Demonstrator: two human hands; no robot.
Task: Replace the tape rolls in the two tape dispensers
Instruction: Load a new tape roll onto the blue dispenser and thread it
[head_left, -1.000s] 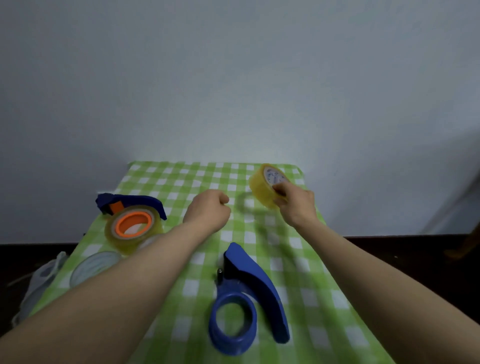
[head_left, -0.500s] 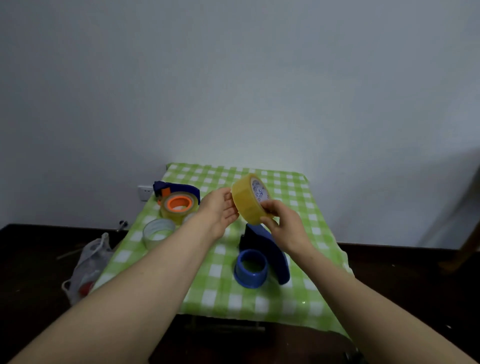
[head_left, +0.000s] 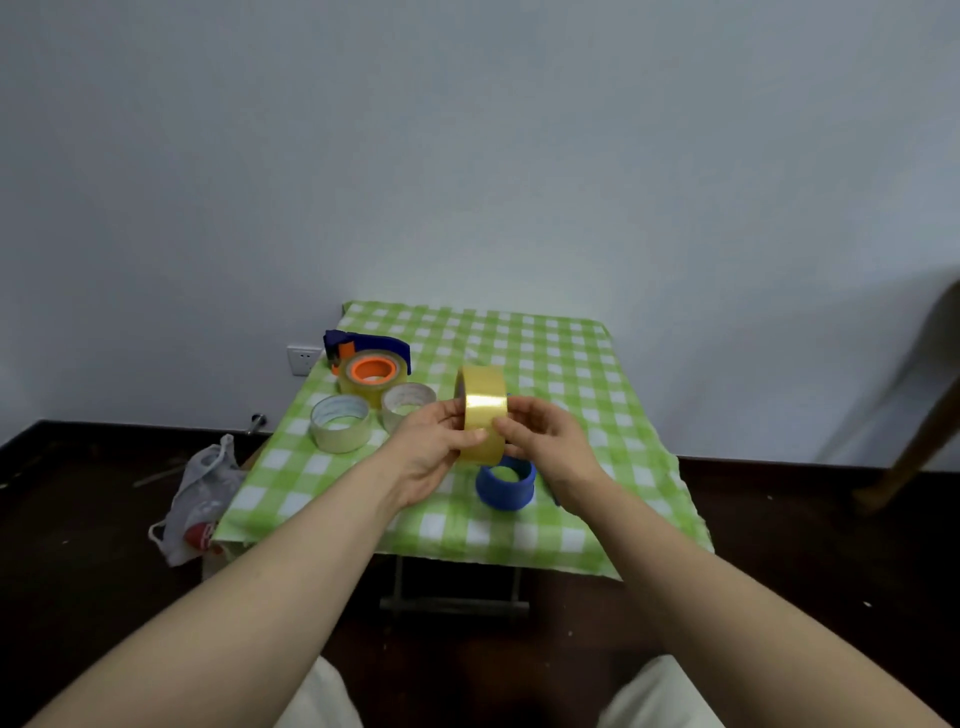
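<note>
From the head camera, both bare hands meet above the middle of a small table (head_left: 613, 519) draped in a green and white checked cloth. The left hand (head_left: 434, 449) and the right hand (head_left: 545, 441) together clasp a yellow tape roll (head_left: 483, 410), held upright on edge with its band facing the camera, thumbs pressed on the lower part of the band and fingers wrapped at either side; the roll is raised off the cloth. Just below and behind it, near the front edge of the table, lies a blue tape dispenser (head_left: 506, 483), its round holder with no roll in it and the rest of it hidden by the right hand. At the far left corner lies a second dispenser (head_left: 366, 356), blue with an orange hub and a yellowish roll mounted on it. Two clear tape rolls lie flat beside it along the left edge: one (head_left: 340, 423) nearer the edge, the other (head_left: 408, 405) just right of it, partly behind the left hand's fingers.
</note>
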